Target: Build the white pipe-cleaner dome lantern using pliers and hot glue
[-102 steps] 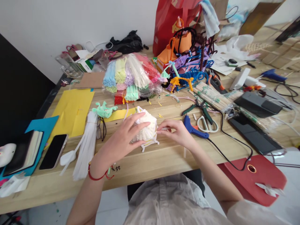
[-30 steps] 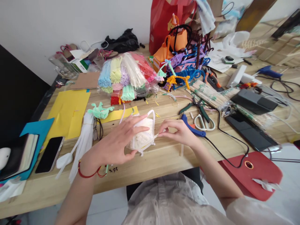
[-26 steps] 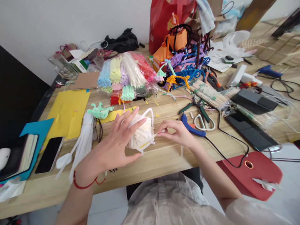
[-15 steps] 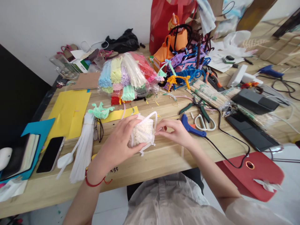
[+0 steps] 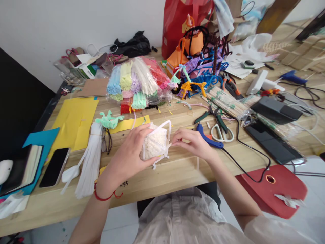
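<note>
Cradling a white pipe-cleaner bundle (image 5: 153, 145) at centre frame, over the bench (image 5: 162, 181), the left hand (image 5: 130, 153) grips it; the right hand (image 5: 193, 144) pinches its loose strand (image 5: 169, 134), best kept taut.

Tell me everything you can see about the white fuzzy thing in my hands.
The white pipe-cleaner piece is a rounded, cream-white lump of fuzzy stems wound in rows. A thin white loop arches over its top, and loose ends stick out below. The left hand cups it over the wooden table; the right hand pinches its right edge.
</note>
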A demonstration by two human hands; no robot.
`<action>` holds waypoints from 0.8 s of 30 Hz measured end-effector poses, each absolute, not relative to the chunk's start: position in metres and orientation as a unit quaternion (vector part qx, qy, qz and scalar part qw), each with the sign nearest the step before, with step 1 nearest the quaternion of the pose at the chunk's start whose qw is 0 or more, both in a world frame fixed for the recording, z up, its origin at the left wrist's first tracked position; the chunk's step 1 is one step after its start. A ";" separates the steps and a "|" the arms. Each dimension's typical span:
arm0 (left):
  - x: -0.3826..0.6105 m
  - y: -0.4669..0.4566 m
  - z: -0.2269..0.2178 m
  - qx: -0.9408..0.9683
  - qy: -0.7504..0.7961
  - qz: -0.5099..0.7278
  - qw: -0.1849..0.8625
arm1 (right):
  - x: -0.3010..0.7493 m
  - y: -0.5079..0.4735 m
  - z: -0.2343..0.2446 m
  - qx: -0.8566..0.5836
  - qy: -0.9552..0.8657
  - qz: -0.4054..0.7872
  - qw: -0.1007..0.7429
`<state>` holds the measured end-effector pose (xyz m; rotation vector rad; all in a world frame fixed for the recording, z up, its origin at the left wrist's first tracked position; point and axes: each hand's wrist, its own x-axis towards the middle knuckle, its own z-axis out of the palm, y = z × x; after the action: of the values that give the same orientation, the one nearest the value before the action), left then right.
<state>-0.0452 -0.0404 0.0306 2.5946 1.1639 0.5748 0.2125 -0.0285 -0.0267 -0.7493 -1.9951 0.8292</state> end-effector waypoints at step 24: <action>-0.048 -0.036 0.026 0.896 0.373 0.200 0.130 | 0.194 -0.021 -0.033 -0.392 -0.693 0.372 0.477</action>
<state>-0.0484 -0.0363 0.0257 2.6041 1.0838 0.5818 0.1938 -0.0211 -0.0325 -0.9577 -1.6934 0.9095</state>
